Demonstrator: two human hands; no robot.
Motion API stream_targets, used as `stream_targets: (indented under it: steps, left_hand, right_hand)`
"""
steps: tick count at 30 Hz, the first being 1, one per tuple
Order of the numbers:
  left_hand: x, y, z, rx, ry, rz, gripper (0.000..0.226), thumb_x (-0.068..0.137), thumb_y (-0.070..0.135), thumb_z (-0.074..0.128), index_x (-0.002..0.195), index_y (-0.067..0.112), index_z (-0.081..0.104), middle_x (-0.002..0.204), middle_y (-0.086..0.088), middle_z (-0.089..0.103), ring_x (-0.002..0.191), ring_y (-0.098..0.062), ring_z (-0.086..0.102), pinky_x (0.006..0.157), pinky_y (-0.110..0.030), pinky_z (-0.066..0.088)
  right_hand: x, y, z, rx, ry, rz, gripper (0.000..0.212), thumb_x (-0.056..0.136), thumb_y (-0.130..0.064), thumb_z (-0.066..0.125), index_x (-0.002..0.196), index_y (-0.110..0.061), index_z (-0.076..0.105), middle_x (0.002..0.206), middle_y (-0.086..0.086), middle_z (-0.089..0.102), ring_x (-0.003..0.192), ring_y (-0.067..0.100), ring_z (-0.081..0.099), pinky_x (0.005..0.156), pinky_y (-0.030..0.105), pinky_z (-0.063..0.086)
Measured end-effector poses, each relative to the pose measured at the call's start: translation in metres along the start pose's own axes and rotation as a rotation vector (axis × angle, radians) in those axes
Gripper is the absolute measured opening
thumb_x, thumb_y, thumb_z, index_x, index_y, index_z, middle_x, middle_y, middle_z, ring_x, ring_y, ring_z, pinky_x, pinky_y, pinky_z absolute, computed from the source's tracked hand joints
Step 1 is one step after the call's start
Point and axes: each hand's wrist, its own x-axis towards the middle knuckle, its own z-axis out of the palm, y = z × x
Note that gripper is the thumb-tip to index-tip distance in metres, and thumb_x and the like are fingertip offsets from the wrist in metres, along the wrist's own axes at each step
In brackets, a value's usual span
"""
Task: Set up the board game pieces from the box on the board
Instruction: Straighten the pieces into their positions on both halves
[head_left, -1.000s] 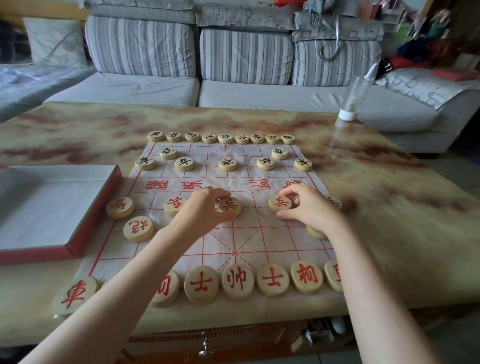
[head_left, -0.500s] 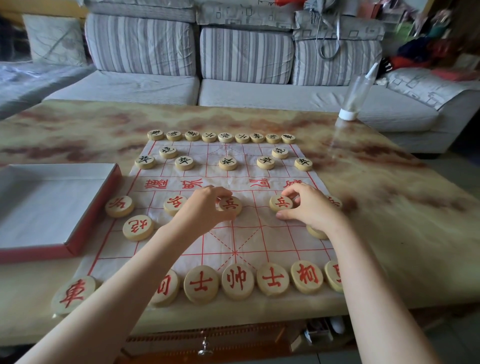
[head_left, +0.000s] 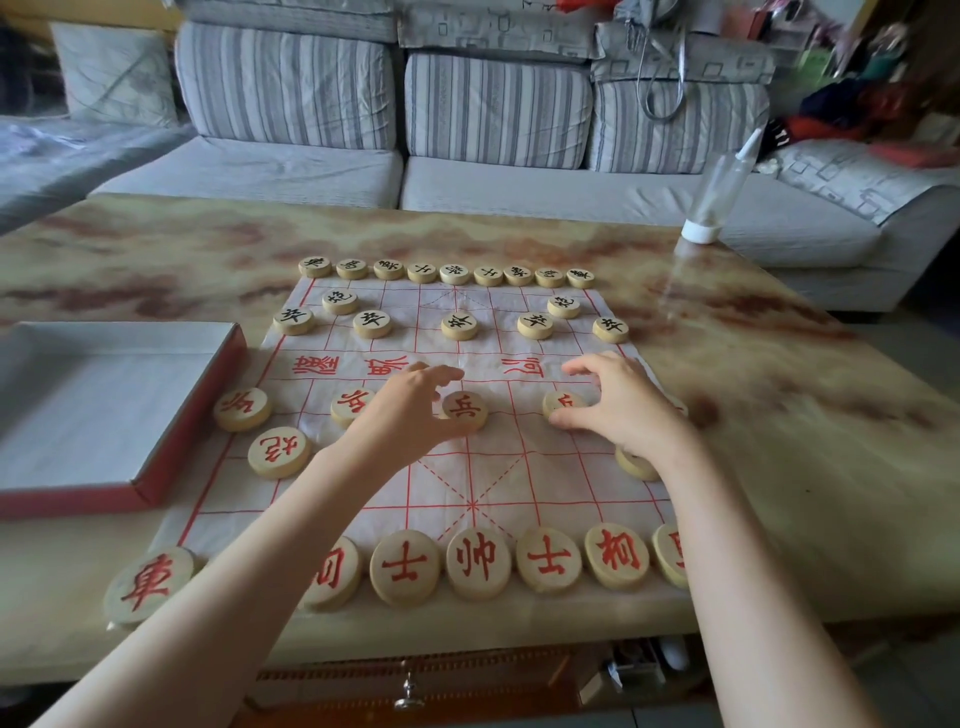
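Evidently we were squaring the red soldier row: our left hand (head_left: 405, 410) rested loosely curled against the middle soldier (head_left: 464, 410), our right hand (head_left: 623, 410) half open, thumb touching another soldier (head_left: 563, 402) (neither lifted), on the board (head_left: 498, 467) mid-desk (head_left: 779, 415).

Two bare forearms enter from bottom edge, no sleeves in view. Left hand (head_left: 410, 410) and right hand (head_left: 623, 410) bare: no rings, watch, bracelets or gloves. Fingers (head_left: 582, 370) slender, nails short, unpainted as far as visible.
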Motion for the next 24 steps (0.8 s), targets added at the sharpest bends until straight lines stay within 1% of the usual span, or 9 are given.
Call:
stream_targets:
  steps: [3, 5, 8, 10, 13, 16, 18, 20, 24]
  left_hand:
    - [-0.003, 0.0, -0.007, -0.011, 0.041, 0.001, 0.05, 0.08, 0.029, 0.068, 0.126, 0.016, 0.053, 0.121, -0.003, 0.061, 0.107, -0.014, 0.057, 0.085, -0.022, 0.042]
    - [-0.008, -0.003, -0.013, -0.034, 0.07, -0.001, 0.045, 0.081, 0.026, 0.067, 0.124, 0.015, 0.056, 0.119, -0.002, 0.063, 0.105, -0.013, 0.058, 0.086, -0.021, 0.042]
    - [-0.018, -0.012, -0.023, -0.045, 0.08, -0.028, 0.041, 0.08, 0.022, 0.068, 0.12, 0.016, 0.059, 0.115, -0.001, 0.065, 0.101, -0.012, 0.06, 0.087, -0.02, 0.043]
    - [-0.024, -0.021, -0.032, -0.059, 0.088, -0.038, 0.037, 0.08, 0.019, 0.068, 0.117, 0.016, 0.062, 0.11, -0.001, 0.068, 0.093, -0.009, 0.061, 0.084, -0.017, 0.042]
    - [-0.035, -0.036, -0.049, -0.037, 0.114, -0.058, 0.033, 0.081, 0.02, 0.068, 0.113, 0.018, 0.064, 0.105, 0.002, 0.069, 0.087, -0.006, 0.06, 0.082, -0.015, 0.04]
    - [-0.047, -0.053, -0.068, -0.004, 0.153, -0.103, 0.035, 0.079, 0.023, 0.069, 0.113, 0.019, 0.064, 0.109, 0.003, 0.068, 0.09, -0.008, 0.06, 0.085, -0.02, 0.043]
    - [-0.055, -0.062, -0.08, 0.017, 0.153, -0.122, 0.038, 0.079, 0.019, 0.07, 0.116, 0.018, 0.063, 0.112, 0.002, 0.066, 0.087, -0.008, 0.056, 0.083, -0.018, 0.041]
    - [-0.063, -0.069, -0.089, 0.058, 0.136, -0.117, 0.039, 0.08, 0.017, 0.068, 0.119, 0.019, 0.062, 0.113, 0.001, 0.066, 0.085, -0.006, 0.053, 0.081, -0.016, 0.038]
    - [-0.073, -0.08, -0.095, 0.079, 0.056, -0.08, 0.039, 0.078, 0.014, 0.07, 0.116, 0.017, 0.062, 0.114, -0.001, 0.065, 0.088, -0.005, 0.053, 0.082, -0.014, 0.037]
  right_hand:
    - [-0.001, -0.018, 0.001, 0.073, -0.002, -0.083, 0.042, 0.078, -0.033, 0.072, 0.117, -0.023, 0.06, 0.119, -0.005, 0.049, 0.118, 0.014, 0.043, 0.089, 0.025, 0.032]
    - [-0.002, -0.031, 0.006, 0.099, -0.057, -0.121, 0.038, 0.079, -0.035, 0.07, 0.115, -0.025, 0.061, 0.121, -0.006, 0.051, 0.114, 0.008, 0.045, 0.087, 0.023, 0.03]
    - [-0.002, -0.048, 0.018, 0.086, -0.146, -0.149, 0.042, 0.08, -0.043, 0.067, 0.118, -0.027, 0.059, 0.118, -0.007, 0.048, 0.114, 0.006, 0.045, 0.089, 0.027, 0.032]
    - [-0.002, -0.059, 0.027, 0.067, -0.179, -0.16, 0.043, 0.08, -0.048, 0.065, 0.118, -0.03, 0.058, 0.121, -0.005, 0.049, 0.115, 0.009, 0.046, 0.09, 0.03, 0.036]
    - [0.0, -0.074, 0.039, 0.042, -0.203, -0.201, 0.041, 0.083, -0.042, 0.064, 0.121, -0.028, 0.057, 0.126, -0.004, 0.05, 0.117, 0.011, 0.046, 0.087, 0.026, 0.033]
    - [0.001, -0.091, 0.046, 0.056, -0.193, -0.239, 0.042, 0.084, -0.039, 0.064, 0.123, -0.027, 0.056, 0.119, -0.008, 0.051, 0.114, 0.009, 0.046, 0.088, 0.024, 0.034]
    - [0.001, -0.101, 0.052, 0.063, -0.172, -0.259, 0.043, 0.084, -0.039, 0.064, 0.124, -0.025, 0.055, 0.118, -0.006, 0.054, 0.116, 0.01, 0.045, 0.092, 0.026, 0.035]
    - [0.003, -0.111, 0.061, 0.064, -0.162, -0.261, 0.044, 0.082, -0.041, 0.064, 0.122, -0.024, 0.057, 0.117, -0.004, 0.055, 0.113, 0.011, 0.046, 0.093, 0.027, 0.037]
    - [0.01, -0.129, 0.079, 0.063, -0.132, -0.225, 0.047, 0.075, -0.05, 0.07, 0.11, -0.02, 0.061, 0.104, -0.006, 0.054, 0.1, 0.011, 0.05, 0.083, 0.027, 0.042]
